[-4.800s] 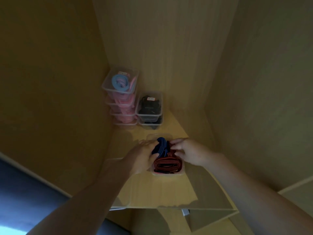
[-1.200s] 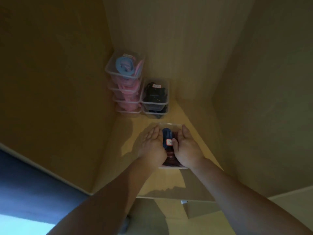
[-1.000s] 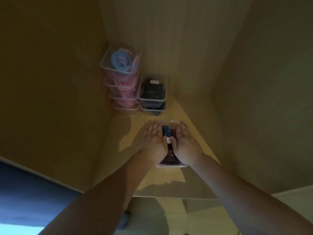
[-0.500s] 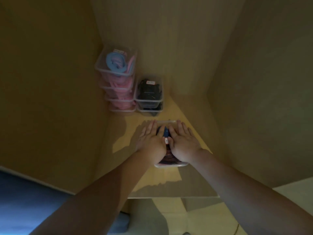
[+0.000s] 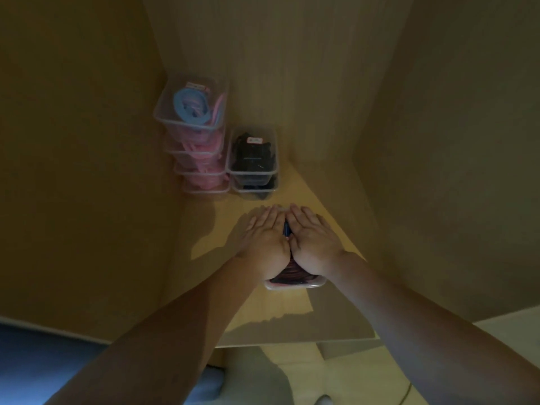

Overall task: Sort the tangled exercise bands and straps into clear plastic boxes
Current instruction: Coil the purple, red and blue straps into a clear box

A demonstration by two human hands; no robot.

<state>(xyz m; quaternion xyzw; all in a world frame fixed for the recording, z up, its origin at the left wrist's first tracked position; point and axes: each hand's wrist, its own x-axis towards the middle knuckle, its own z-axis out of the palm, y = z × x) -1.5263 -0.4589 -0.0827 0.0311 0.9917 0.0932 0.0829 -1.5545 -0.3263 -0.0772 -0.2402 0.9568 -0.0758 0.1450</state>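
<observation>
A clear plastic box (image 5: 295, 284) stands on the wooden shelf (image 5: 280, 311) in front of me. It holds red-striped bands (image 5: 292, 275) and a blue band (image 5: 287, 228). My left hand (image 5: 267, 239) and my right hand (image 5: 312, 239) lie flat side by side on top of the box, fingers straight, pressing down on the bands. Only a sliver of the blue band shows between the hands, and the red bands show at the box's near end.
In the back left corner stands a stack of clear boxes (image 5: 194, 130) with pink and light blue bands. Beside it are two stacked boxes (image 5: 253, 168) with black straps. Wooden walls close the shelf on the left, back and right.
Both hands have flattened and closed together over the box, pressing the blue band down until it is nearly hidden. Earlier they held the bands at the box's sides.
</observation>
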